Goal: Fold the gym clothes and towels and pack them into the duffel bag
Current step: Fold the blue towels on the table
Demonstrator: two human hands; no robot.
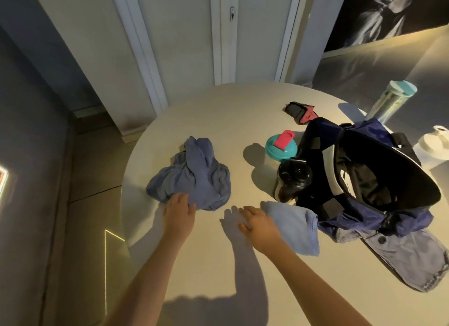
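A crumpled blue towel [194,175] lies on the round white table [218,112], left of centre. My left hand [178,212] rests on its near edge, fingers on the cloth. A folded light-blue towel [295,227] lies flat near the middle. My right hand [257,222] hovers just left of it, fingers straight, holding nothing. The navy duffel bag [369,177] stands open at the right, its dark inside showing. A denim garment [408,257] sticks out from under the bag towards the table's near right.
A black bottle [292,177] and a teal-lidded shaker [280,148] stand beside the bag's left end. Behind are a black-and-pink pouch [301,112], a tall clear bottle [391,102] and a white bottle [435,146]. The table's left edge drops to the floor.
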